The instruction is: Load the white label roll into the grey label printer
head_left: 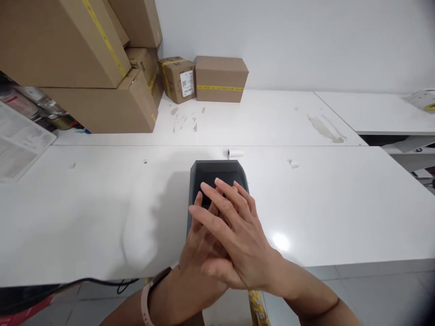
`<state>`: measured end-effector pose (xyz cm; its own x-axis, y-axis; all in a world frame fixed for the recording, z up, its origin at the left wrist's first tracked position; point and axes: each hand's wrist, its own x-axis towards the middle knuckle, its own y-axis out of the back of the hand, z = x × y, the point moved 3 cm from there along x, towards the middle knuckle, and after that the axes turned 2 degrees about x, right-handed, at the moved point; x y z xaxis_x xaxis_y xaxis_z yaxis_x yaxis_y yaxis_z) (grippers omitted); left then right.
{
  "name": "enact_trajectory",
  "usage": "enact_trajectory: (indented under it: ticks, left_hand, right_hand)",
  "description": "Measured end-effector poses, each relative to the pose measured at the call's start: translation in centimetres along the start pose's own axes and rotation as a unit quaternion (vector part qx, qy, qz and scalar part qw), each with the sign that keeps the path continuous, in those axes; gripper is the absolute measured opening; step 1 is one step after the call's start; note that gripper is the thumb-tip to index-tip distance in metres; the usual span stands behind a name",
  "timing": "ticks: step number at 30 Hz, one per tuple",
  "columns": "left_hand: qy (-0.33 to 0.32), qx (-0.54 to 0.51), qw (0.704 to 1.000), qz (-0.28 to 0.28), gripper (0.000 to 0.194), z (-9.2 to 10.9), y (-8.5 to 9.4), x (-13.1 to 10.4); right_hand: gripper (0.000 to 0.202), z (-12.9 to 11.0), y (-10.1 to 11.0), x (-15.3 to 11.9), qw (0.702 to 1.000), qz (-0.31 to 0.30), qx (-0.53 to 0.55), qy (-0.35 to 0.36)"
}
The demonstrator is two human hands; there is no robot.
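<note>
My right hand [239, 231] lies across the top of my left hand [195, 246], palm against it, with its fingers stretched out and spread. Partly covered by the right one, my left hand also has its visible fingers extended. Neither holds anything that I can see. Beneath both hands is a dark grey device [192, 181] with a black screen-like front, standing on the white table [102, 213]. The hands hide its lower part. A pale band with a dark watch-like piece [146, 301] circles my left wrist.
Cardboard boxes [98, 106] are stacked at the left. Two smaller boxes, a labelled box [178, 81] and a long box [220, 79], stand by the wall. A small white roll [235, 153] lies behind the device. A black cable [98, 281] runs along the front left edge.
</note>
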<state>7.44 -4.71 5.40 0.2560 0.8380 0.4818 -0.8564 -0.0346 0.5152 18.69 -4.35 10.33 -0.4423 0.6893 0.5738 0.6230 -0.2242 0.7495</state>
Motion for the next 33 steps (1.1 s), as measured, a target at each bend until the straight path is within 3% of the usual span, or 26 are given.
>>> enact_trajectory:
  ticks: [2, 5, 7, 10, 12, 14, 15, 16, 18, 19, 22, 26, 29, 33]
  left_hand:
    - [-0.069, 0.058, 0.996, -0.025, 0.079, 0.6, 0.6, 0.1]
    - [-0.115, 0.125, 0.985, 0.013, 0.078, 0.3, 1.7, -1.2]
    - [-0.059, 0.1, 0.993, 0.034, 0.082, -0.8, 2.3, -3.4]
    - [0.108, 0.029, 0.993, 0.024, 0.096, -2.5, 2.6, -8.8]
    - [0.211, -0.018, 0.975, 0.063, 0.079, -2.8, 3.2, -12.3]
    - [0.278, -0.074, 0.955, 0.076, 0.044, -2.2, 3.6, -14.4]
    - [0.305, -0.11, 0.945, 0.05, 0.03, -1.8, 3.6, -14.7]
    - [0.332, -0.153, 0.931, -0.001, 0.028, -1.4, 3.4, -14.5]
    - [0.382, -0.247, 0.882, -0.12, 0.044, -0.6, 2.7, -13.6]
    - [0.396, -0.284, 0.86, -0.151, 0.05, -0.3, 2.4, -12.9]
    - [0.415, -0.344, 0.825, -0.167, 0.057, 0.1, 1.6, -11.5]
    - [0.444, -0.38, 0.798, -0.145, 0.062, -0.1, 0.4, -12.0]
    - [0.449, -0.378, 0.797, -0.144, 0.061, -0.3, 0.2, -12.6]
    - [0.375, -0.304, 0.858, -0.175, 0.058, -0.3, 1.4, -12.0]
  right_hand:
    - [0.069, 0.3, 0.0, 0.0, 1.0, -0.001, 0.025, 0.002]
    - [0.063, 0.8, 0.2, -0.1, 0.996, 0.006, 0.092, -0.013]
    - [0.053, 1.2, 0.4, -0.4, 0.989, 0.012, 0.14, -0.038]
    - [0.042, 1.5, 0.4, -1.3, 0.982, 0.019, 0.17, -0.076]
    - [0.041, 1.5, 0.2, -2.1, 0.983, 0.019, 0.161, -0.087]
    - [0.044, 1.3, 0.0, -2.9, 0.985, 0.026, 0.146, -0.089]
    - [0.045, 1.1, -0.2, -3.3, 0.986, 0.032, 0.139, -0.086]
    - [0.046, 1.0, -0.3, -3.6, 0.987, 0.041, 0.131, -0.083]
    - [0.047, 0.7, -0.5, -4.2, 0.988, 0.058, 0.116, -0.079]
    - [0.047, 0.6, -0.6, -4.4, 0.989, 0.063, 0.109, -0.081]
    - [0.046, 0.3, -0.8, -4.9, 0.99, 0.06, 0.085, -0.09]
    - [0.041, 0.1, -0.8, -5.2, 0.991, 0.059, 0.075, -0.096]
    - [0.035, 0.2, -0.8, -5.1, 0.99, 0.067, 0.083, -0.096]
    - [0.022, 0.7, -1.3, -5.6, 0.985, 0.103, 0.112, -0.077]
